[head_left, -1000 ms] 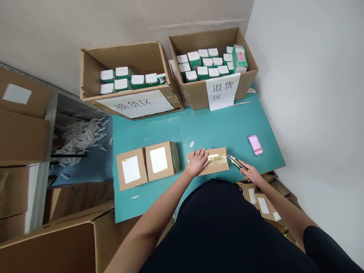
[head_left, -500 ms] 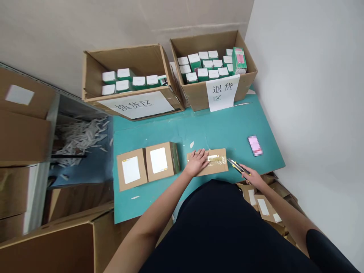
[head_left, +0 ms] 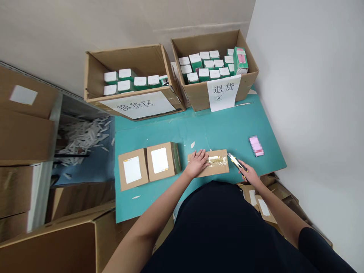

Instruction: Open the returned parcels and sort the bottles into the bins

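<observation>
A small cardboard box point(head_left: 218, 168) with shiny tape along its top lies on the green table point(head_left: 210, 132) in front of me. My left hand point(head_left: 197, 163) rests flat on its left part, fingers stretched out over the tape. At the box's right end my right hand point(head_left: 248, 173) grips a utility knife point(head_left: 238, 163) with a black and yellow handle. The blade is out and points up and left, its tip close to the box's right edge. Whether the tip touches the cardboard I cannot tell.
Two labelled cardboard boxes point(head_left: 159, 163) stand side by side on the left. At the back are two large open cartons point(head_left: 196, 96) holding several green-and-white boxes. A pink pixelated item point(head_left: 256, 146) lies at right. Opened cardboard point(head_left: 280, 191) is piled below the table's right edge.
The knife and my right hand have shifted slightly, bringing the blade tip up near the box's right edge. My left hand stays on the box. The view has moved a little.
</observation>
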`<state>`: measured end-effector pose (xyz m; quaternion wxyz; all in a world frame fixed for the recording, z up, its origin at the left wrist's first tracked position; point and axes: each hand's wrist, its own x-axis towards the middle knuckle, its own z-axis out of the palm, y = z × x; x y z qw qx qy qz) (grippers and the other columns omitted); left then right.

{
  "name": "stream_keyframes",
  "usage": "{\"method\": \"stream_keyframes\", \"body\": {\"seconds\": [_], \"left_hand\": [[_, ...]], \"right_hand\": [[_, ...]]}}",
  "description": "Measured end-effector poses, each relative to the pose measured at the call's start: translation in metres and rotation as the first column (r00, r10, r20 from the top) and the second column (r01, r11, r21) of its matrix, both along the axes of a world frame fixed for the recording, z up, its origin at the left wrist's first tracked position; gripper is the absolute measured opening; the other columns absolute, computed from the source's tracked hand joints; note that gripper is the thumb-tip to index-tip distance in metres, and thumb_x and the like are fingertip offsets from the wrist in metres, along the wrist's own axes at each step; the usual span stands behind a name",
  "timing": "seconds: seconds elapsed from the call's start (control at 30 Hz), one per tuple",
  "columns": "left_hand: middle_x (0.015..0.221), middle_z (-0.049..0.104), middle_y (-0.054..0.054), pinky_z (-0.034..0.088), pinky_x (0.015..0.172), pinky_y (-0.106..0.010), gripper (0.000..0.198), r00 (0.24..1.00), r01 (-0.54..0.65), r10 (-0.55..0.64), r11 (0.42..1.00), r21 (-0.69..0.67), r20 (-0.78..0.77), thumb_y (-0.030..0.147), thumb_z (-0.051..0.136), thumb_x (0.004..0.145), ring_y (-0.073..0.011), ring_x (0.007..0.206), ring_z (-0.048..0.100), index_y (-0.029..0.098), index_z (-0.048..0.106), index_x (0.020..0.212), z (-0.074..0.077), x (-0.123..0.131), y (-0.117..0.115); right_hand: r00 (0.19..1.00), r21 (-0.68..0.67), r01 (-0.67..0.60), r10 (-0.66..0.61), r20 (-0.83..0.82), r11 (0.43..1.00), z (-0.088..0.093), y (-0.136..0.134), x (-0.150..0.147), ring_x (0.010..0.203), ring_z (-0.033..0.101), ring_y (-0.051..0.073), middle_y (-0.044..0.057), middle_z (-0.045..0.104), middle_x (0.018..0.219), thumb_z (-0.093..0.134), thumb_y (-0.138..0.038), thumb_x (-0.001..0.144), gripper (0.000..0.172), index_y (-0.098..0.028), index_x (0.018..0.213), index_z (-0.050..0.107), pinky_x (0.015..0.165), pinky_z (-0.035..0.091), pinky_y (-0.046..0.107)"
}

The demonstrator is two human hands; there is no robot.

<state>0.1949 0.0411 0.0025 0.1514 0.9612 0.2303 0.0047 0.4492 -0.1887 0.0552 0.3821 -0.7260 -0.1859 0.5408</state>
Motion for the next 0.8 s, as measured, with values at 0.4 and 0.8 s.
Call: {"method": "stream_keyframes", "body": {"seconds": [0.4,0.8], "left_hand": [[0.152,0.051,-0.021,0.03,0.118,-0.06,0.05,0.999,-0.042,0.042,0.999,0.017,0.009,0.044,0.048,0.101,-0.0367,0.142,0.046,0.02,0.055,0.144,0.004,0.005,-0.007],[0.151,0.052,-0.02,0.031,0.117,-0.059,0.048,0.998,-0.053,0.053,0.999,0.009,0.013,0.043,0.046,0.101,-0.0366,0.141,0.047,0.02,0.056,0.143,0.003,0.006,-0.006]], "right_hand": [[0.997,-0.028,-0.074,0.073,-0.016,0.997,0.001,0.0,0.002,0.044,0.046,0.007,-0.004,0.062,0.076,0.062,-0.047,0.085,0.074,-0.025,0.154,0.045,0.038,0.04,0.019],[0.995,-0.042,-0.103,0.103,0.012,0.994,0.0,-0.015,0.001,0.043,0.045,0.006,-0.005,0.061,0.072,0.062,-0.044,0.083,0.072,-0.025,0.151,0.05,0.041,0.041,0.019]]}}
